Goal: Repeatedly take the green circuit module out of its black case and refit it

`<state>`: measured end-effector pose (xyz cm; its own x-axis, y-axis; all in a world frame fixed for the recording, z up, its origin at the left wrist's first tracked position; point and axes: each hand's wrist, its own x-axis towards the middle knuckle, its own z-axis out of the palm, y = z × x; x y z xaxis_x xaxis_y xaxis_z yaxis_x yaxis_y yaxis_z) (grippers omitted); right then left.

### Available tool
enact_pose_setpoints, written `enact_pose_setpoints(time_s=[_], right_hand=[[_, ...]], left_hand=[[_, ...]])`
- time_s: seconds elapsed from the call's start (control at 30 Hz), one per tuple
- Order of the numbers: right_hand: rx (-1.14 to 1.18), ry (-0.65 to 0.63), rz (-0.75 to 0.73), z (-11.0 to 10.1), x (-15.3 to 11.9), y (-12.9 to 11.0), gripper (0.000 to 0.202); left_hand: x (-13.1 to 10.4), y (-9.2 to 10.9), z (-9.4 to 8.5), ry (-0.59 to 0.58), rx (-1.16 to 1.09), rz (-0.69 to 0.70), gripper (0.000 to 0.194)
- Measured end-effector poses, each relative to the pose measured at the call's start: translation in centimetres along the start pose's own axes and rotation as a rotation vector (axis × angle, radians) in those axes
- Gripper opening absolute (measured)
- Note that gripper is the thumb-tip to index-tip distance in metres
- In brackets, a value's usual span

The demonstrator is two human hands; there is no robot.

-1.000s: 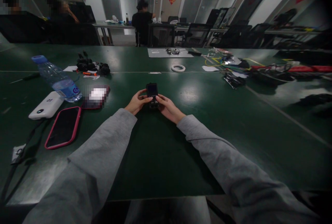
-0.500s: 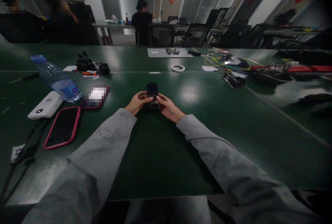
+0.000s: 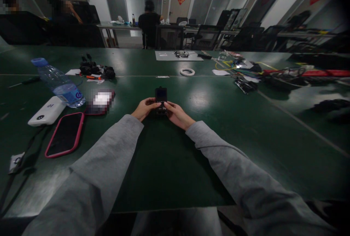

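A small black device (image 3: 161,95) with a dark square screen is held upright between both hands above the green table (image 3: 169,163). My left hand (image 3: 144,108) is closed round its left side, the thumb on the front below the screen. On the right side my right hand (image 3: 178,115) grips it too, its thumb also on the front face. Small light marks show beneath the thumbs. The fingers behind the device are partly hidden.
At left are a tilted water bottle (image 3: 67,92), a white power bank (image 3: 47,111), a red-edged phone (image 3: 65,134) and another phone (image 3: 100,101). A tape roll (image 3: 187,72) lies beyond my hands, tangled cables (image 3: 246,66) at right. People sit in the background.
The device leans slightly differently and its lower front shows less below the thumbs. Both hands keep their hold in nearly the same place.
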<state>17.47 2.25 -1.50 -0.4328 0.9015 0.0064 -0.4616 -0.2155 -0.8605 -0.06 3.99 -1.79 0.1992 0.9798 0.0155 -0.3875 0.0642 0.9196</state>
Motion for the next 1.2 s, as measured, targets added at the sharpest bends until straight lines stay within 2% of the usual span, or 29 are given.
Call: enact_pose_setpoints(time_s=[0.2, 0.83, 1.2], right_hand=[[-0.034, -0.022, 0.016, -0.2, 0.1, 0.2, 0.036], [-0.094, 0.016, -0.017, 0.3, -0.6, -0.2, 0.038], [-0.091, 0.026, -0.014, 0.1, -0.4, 0.2, 0.034]], left_hand=[[-0.1, 0.1, 0.1, -0.002, -0.005, 0.01, 0.039], [-0.5, 0.7, 0.2, 0.002, 0.012, 0.009, 0.042], [-0.6, 1.0, 0.1, -0.022, 0.006, -0.052, 0.039]])
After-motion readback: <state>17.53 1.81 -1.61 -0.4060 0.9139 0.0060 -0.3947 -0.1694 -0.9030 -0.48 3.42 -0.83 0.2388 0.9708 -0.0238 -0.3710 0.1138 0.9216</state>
